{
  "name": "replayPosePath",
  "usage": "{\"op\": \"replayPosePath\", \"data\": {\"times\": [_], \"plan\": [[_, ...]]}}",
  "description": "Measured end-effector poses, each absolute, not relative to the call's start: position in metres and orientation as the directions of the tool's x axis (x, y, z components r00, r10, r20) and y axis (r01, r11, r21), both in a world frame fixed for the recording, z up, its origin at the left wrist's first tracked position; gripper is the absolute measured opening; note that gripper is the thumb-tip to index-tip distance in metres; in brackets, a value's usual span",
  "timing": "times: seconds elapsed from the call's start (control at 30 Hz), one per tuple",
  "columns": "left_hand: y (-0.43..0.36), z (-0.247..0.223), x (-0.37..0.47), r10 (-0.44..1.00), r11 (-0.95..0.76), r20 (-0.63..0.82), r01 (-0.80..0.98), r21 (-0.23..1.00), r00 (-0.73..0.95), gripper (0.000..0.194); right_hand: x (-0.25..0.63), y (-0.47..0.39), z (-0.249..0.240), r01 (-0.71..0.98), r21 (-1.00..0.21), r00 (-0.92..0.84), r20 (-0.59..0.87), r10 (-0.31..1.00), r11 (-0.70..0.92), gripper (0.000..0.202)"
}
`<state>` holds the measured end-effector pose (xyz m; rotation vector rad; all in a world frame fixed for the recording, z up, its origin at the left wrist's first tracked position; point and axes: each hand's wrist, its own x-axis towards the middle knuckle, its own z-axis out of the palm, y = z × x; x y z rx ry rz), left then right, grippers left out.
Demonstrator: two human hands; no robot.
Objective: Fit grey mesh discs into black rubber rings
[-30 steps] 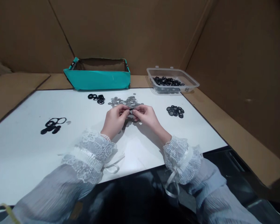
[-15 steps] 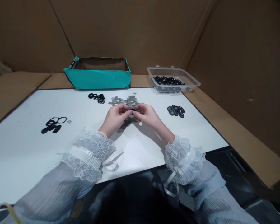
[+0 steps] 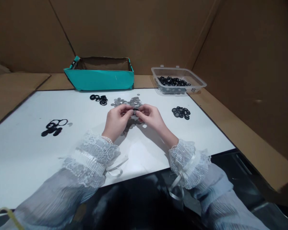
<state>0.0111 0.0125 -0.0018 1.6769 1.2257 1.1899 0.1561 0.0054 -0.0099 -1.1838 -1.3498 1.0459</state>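
Observation:
Both hands meet near the middle of the white board (image 3: 139,156). My left hand (image 3: 117,119) pinches the left side of a small black ring (image 3: 135,109) between thumb and fingers. On its right side, my right hand (image 3: 152,118) grips the same ring. The fingers partly hide it. Beneath and behind the hands lies a loose pile of small grey discs (image 3: 134,101), partly covered by the fingers.
A teal box (image 3: 103,80) and a clear plastic tray (image 3: 194,84) of black rings stand at the back. Black pieces lie in groups at the left (image 3: 52,128), back left (image 3: 103,102) and right (image 3: 181,112). Cardboard walls surround the board.
The black ring between the hands has tilted and shows more of its face. Both hands have shifted very slightly; the view has moved a little too.

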Motion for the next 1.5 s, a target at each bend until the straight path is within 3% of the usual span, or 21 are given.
{"op": "replayPosePath", "data": {"times": [0.1, 0.17, 0.27, 0.37, 0.57, 0.83, 1.1, 1.3, 1.5], "plan": [[0.012, -0.003, 0.012, 0.972, -0.209, 0.19, 0.135, 0.969, 0.141, 0.028, 0.151, 0.005, -0.011, -0.01, -0.997, -0.016, 0.08, 0.997, 0.08, 0.013], [0.011, -0.003, 0.012, 0.973, -0.195, 0.175, 0.134, 0.972, 0.153, 0.028, 0.151, 0.005, -0.011, -0.023, -0.998, -0.046, 0.052, 0.998, 0.051, 0.012], [0.011, -0.001, 0.01, 0.961, -0.254, 0.219, 0.225, 0.941, 0.167, 0.02, 0.156, 0.006, -0.012, 0.103, -0.989, -0.086, 0.095, 0.992, 0.104, 0.009], [0.011, -0.001, 0.009, 0.961, -0.235, 0.196, 0.204, 0.95, 0.195, 0.022, 0.162, 0.007, -0.012, 0.234, -0.949, -0.062, 0.203, 0.977, 0.212, 0.008], [0.013, -0.005, 0.009, 0.972, -0.158, 0.13, 0.132, 0.979, 0.194, 0.02, 0.164, 0.005, -0.008, 0.276, -0.936, -0.055, 0.212, 0.976, 0.219, 0.011], [0.009, -0.004, 0.012, 0.971, -0.23, 0.211, 0.191, 0.954, 0.114, 0.014, 0.162, 0.007, -0.011, 0.158, -0.968, 0.007, 0.199, 0.98, 0.196, 0.013], [0.007, -0.003, 0.015, 0.973, -0.184, 0.177, 0.039, 0.982, 0.148, 0.02, 0.157, 0.007, -0.014, 0.018, -0.985, -0.064, 0.172, 0.983, 0.173, 0.018], [0.009, -0.007, 0.012, 0.979, -0.187, 0.177, 0.099, 0.977, 0.105, 0.014, 0.16, 0.004, -0.011, 0.257, -0.921, -0.05, 0.29, 0.956, 0.292, 0.013], [0.01, -0.007, 0.013, 0.969, -0.245, 0.236, 0.171, 0.954, 0.071, 0.012, 0.16, 0.002, -0.005, 0.244, -0.93, -0.007, 0.281, 0.96, 0.274, 0.012]]}}
